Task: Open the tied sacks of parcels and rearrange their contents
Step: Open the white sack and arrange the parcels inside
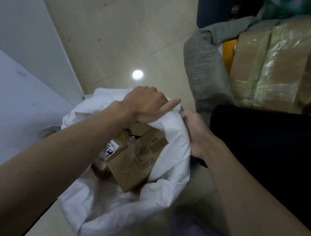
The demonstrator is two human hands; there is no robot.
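White sack (pixel 166 160) rim gripped by left hand (pixel 146 104), right hand (pixel 193 132).

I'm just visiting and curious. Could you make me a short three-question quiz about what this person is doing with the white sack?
1. True or false: the white sack is tied shut.
2. What lies inside the sack? A) cardboard parcels B) loose fruit C) folded clothes
3. Which hand grips the sack's rim nearest the black bag?

Key:
1. False: its mouth is open, and both the left hand and the right hand grip the far rim.
2. A: brown cardboard parcels, one with a white label.
3. The right hand.
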